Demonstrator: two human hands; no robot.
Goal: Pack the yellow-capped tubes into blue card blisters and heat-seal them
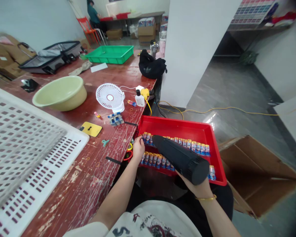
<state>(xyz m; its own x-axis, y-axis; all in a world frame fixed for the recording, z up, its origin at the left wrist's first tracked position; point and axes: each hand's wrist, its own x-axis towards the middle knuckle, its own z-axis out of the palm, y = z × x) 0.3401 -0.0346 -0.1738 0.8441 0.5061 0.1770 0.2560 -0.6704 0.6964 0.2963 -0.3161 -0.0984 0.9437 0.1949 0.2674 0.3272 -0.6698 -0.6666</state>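
A black hair dryer [182, 158] is gripped in my right hand [196, 186], its narrow end pointing up and left over the red tray [175, 123]. Its handle is hidden beneath the body. Two rows of small shrink-wrapped bottles [158, 161] with blue and orange labels stand in the tray, partly covered by the dryer. A few more of these bottles [212, 172] sit near the right front corner. At the left end of the back row, my left hand [138, 148] is closed with its fingertips together; what they pinch is hidden.
Left of the tray, a worn red table [88, 171] holds a white fan [110, 96], yellow phone [91, 129], pale basin [61, 93] and white plastic crate [39, 148]. Scissors [128, 154] hang by the table edge. An open cardboard box [259, 174] stands at right. A person [93, 14] sits far back.
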